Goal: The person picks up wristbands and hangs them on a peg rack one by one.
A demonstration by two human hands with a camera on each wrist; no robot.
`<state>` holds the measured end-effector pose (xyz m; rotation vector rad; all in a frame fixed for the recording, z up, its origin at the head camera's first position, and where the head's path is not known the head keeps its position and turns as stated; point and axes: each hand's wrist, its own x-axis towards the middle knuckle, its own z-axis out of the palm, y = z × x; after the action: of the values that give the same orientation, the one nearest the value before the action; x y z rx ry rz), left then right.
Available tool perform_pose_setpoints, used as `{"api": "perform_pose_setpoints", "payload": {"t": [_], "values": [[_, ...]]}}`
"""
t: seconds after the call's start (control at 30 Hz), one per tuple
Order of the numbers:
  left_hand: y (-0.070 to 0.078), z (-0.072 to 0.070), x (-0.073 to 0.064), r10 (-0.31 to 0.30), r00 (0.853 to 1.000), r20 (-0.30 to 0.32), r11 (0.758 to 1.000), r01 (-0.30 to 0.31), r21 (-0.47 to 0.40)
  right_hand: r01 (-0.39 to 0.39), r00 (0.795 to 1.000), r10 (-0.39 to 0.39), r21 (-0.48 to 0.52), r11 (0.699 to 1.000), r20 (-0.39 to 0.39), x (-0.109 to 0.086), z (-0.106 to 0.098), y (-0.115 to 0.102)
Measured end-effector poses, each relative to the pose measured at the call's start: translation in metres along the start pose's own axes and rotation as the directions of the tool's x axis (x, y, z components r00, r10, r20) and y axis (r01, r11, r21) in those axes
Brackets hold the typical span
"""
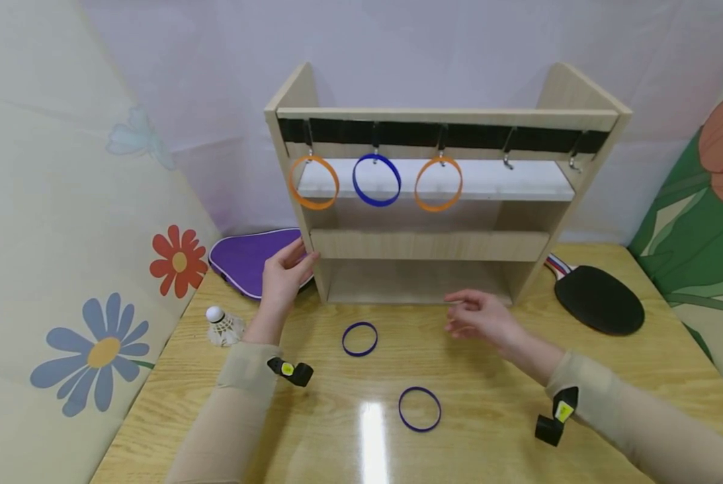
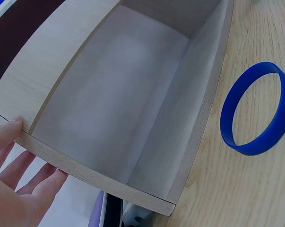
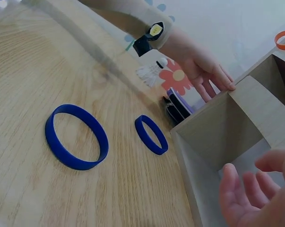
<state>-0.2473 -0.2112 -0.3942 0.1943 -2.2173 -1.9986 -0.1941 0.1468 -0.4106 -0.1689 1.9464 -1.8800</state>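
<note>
My left hand [image 1: 284,272] holds the left side panel of a small wooden shelf [image 1: 428,246]; in the left wrist view its thumb lies on the front edge and the fingers lie along the outer side. My right hand [image 1: 479,316], fingers loosely bent and holding nothing, hovers before the shelf's lower right front. On the table between the hands lie two blue wristbands, one [image 1: 344,341] near the shelf and another [image 1: 440,410] closer to me. From the hooks on the shelf's black strip hang an orange wristband [image 1: 336,195], a blue wristband [image 1: 354,181] and another orange wristband [image 1: 460,188].
Two bare hooks, one [image 1: 508,161] beside the other [image 1: 573,163], are at the strip's right end. A purple paddle case [image 1: 240,262] and shuttlecocks [image 1: 224,326] lie left on the wooden table [image 1: 313,430]. A black table tennis paddle [image 1: 600,300] lies right of the shelf.
</note>
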Motion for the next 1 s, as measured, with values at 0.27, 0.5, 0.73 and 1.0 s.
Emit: {"api": "perform_pose_setpoints", "payload": {"t": [0.27,0.5,0.73,1.0], "values": [[0.000,-0.001,0.000,-0.001,1.000,0.005,1.000,0.001,-0.014,-0.021,0.999,0.021,0.000,1.000,0.046,0.000,0.005,0.013],[0.001,-0.001,0.000,0.000,1.000,0.015,1.000,0.000,-0.008,-0.053,0.996,0.054,-0.013,0.999,0.068,-0.005,0.009,0.024],[-0.002,-0.001,0.001,0.017,1.000,0.012,1.000,-0.017,-0.015,-0.037,0.993,0.042,-0.047,0.998,0.113,-0.006,0.012,0.034],[-0.002,-0.002,0.000,0.023,1.000,0.010,1.000,-0.023,-0.016,-0.038,0.986,0.056,-0.112,0.993,0.159,-0.008,0.015,0.045]]}}
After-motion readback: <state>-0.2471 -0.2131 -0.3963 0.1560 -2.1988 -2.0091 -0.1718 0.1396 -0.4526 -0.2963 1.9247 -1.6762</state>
